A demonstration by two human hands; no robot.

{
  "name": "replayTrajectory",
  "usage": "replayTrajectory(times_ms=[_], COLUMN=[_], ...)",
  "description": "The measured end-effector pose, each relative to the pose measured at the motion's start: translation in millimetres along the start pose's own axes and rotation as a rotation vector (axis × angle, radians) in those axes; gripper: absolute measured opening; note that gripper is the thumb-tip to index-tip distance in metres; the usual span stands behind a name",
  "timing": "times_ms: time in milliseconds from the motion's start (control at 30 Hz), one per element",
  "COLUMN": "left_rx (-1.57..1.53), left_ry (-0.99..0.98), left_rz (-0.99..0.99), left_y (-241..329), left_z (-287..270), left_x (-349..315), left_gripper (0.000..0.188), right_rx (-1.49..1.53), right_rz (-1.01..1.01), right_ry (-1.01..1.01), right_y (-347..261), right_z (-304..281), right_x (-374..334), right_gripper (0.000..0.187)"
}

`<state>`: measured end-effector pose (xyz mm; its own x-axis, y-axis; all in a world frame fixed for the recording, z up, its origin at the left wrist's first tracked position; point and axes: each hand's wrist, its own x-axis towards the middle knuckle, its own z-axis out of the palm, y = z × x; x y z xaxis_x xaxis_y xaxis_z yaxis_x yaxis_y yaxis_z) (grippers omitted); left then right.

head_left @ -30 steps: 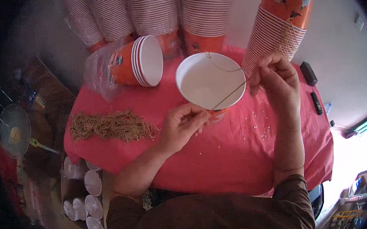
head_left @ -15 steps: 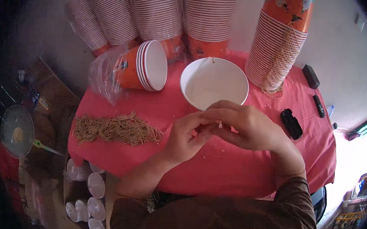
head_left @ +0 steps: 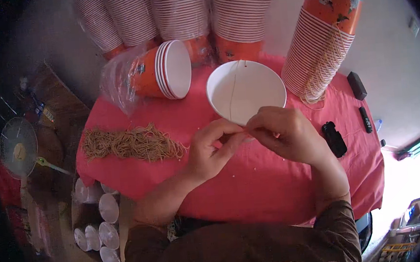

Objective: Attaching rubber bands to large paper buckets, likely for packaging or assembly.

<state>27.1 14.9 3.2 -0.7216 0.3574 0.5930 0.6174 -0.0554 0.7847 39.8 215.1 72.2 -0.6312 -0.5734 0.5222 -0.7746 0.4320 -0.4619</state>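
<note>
Head view: nearest, below the cloth-covered table, lies the dark brown shirt (head_left: 242, 248) of the person, with pale cups (head_left: 109, 235) low on the left. Small white bits dot the red cloth (head_left: 244, 197). Above it, the left hand (head_left: 216, 147) and the right hand (head_left: 288, 133) meet at the near rim of the orange-and-white bucket (head_left: 261, 91). On each, thumb and forefinger are drawn together at the tips; I cannot tell just what is pinched there. A thin tan string (head_left: 232, 95) crosses the bucket's open mouth from the far rim toward the left fingertips.

Left of the hands lies a bundle of tan cord (head_left: 132, 144); to the right are a black case (head_left: 334, 139) and a black marker-like stick (head_left: 365, 119). Farther off, a few nested buckets (head_left: 172, 70) lie on their side, partly in clear plastic (head_left: 119, 91). A tall stack of buckets (head_left: 319, 50), rims down, stands far right, cords hanging on it. Farthest are plastic-wrapped stacks (head_left: 180, 14) along the wall.
</note>
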Motion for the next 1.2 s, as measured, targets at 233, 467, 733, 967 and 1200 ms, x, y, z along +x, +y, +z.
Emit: replayTrajectory(times_ms=[233,467,733,967,1200], left_rx=[0.475,0.560,0.599,0.617,0.672], left_ry=[0.120,-0.014,-0.004,-0.028,-0.039], left_rz=[0.343,0.162,0.385,0.484,0.544], left_y=[2.1,-9.2,-10.8,-10.1,-12.3], left_z=[-7.1,-8.3,-11.3,-12.9,-13.5], left_x=[15.1,13.1,14.7,12.1,11.3], left_gripper=[0.019,0.021,0.024,0.027,0.030], right_rx=[-0.147,-0.231,-0.277,-0.326,-0.317], right_rz=[0.100,0.019,0.049,0.042,-0.004], right_ry=[0.096,0.054,0.000,-0.059,-0.049], right_y=[5.6,18.8,8.7,6.0,4.8], right_z=[-7.6,-1.9,-3.6,-1.1,0.5], right_x=[2.8,2.1,0.4,-1.1,-1.3], right_gripper=[0.012,0.011,0.012,0.012,0.012])
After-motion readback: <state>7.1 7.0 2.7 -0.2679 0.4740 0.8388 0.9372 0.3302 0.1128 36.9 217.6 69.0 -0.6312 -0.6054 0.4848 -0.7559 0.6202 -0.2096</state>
